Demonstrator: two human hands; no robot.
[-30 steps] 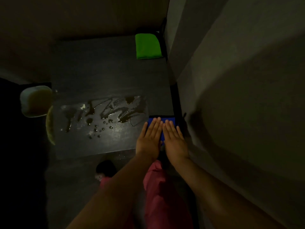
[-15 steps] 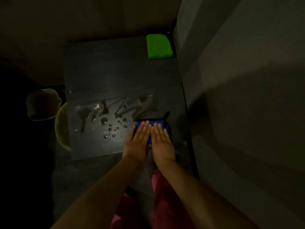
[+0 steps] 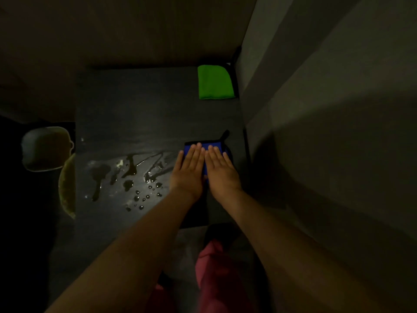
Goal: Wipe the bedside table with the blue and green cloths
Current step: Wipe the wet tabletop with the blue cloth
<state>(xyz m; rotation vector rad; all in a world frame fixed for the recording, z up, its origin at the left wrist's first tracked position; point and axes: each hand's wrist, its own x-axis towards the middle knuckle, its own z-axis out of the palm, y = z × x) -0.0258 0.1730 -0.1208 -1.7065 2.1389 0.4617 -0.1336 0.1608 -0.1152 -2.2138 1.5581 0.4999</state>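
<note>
Blue cloth lies flat on the dark bedside table, toward its right side, just right of a wet spill of streaks and droplets. Both hands press down on it side by side, fingers straight and together, palms flat, gripping nothing: the left hand covers its left part, the right hand its right. Far along the right edge, the green cloth sits folded, well apart. A pale container stands off the table's left side.
</note>
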